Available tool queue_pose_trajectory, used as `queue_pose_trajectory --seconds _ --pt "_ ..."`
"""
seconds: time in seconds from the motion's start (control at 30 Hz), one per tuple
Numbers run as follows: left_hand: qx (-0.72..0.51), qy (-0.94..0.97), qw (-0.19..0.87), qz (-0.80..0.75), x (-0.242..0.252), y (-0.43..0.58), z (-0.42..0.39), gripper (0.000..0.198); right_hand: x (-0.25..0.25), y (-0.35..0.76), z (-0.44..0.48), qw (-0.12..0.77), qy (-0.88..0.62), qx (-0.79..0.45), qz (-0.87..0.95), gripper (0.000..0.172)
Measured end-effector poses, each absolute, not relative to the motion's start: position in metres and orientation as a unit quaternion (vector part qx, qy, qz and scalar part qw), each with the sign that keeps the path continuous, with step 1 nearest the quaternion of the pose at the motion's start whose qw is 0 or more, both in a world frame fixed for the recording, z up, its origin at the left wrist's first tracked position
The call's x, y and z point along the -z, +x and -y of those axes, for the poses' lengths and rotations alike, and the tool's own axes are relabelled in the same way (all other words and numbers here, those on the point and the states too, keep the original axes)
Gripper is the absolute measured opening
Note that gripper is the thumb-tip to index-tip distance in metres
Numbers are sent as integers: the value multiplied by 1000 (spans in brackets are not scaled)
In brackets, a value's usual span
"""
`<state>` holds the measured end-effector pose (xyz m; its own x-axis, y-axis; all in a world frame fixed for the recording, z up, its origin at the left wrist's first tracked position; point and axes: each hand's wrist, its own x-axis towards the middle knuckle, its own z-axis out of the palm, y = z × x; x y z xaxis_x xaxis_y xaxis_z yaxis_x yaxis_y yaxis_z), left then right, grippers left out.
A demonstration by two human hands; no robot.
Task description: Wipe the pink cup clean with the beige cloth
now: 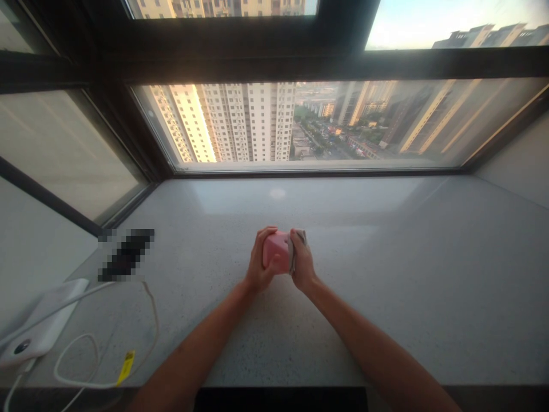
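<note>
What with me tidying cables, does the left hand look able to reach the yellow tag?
Probably not while the left hand grips the pink object; once freed, likely yes: only a cord lies between it and the yellow tag.

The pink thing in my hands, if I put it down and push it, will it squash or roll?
The pink thing looks fairly stiff, with no dent visible under your left hand. Its flat-looking faces suggest it would slide rather than roll. Its smooth, plain surface might feel a bit slippery.
</note>
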<state>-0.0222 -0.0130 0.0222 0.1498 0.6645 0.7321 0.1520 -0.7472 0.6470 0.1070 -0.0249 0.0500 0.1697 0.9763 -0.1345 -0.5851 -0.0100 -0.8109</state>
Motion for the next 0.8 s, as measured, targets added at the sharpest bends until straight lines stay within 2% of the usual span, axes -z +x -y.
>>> queue_pose_trajectory --seconds 0.07,0.13,0.2,0.3,0.4,0.5,0.67,0.8 --pt "-572 779 76 -245 -23 -26 11 62 -53 107 25 662 -367 -611 233 52" --pt "-556 800 22 -224 -23 -30 8 65 -56 107 26 652 -350 -637 218 51" --pt "-576 778 86 -234 -23 -30 7 62 -58 106 27 642 -349 -649 211 49" --pt "-600 707 265 -265 -24 -24 10 58 -57 105 28 639 -373 -632 228 51" --pt "-593 636 407 -279 -27 -19 14 57 -54 106 30 637 -410 -583 293 56" --pt "-583 576 501 -279 -31 -19 16 58 -51 108 33 634 -435 -518 374 60" --pt "-566 530 560 -291 -31 -18 16 56 -50 110 35 616 -452 -479 432 59" --pt "-577 550 516 -312 -20 -16 14 66 -49 111 28 620 -448 -535 357 53"
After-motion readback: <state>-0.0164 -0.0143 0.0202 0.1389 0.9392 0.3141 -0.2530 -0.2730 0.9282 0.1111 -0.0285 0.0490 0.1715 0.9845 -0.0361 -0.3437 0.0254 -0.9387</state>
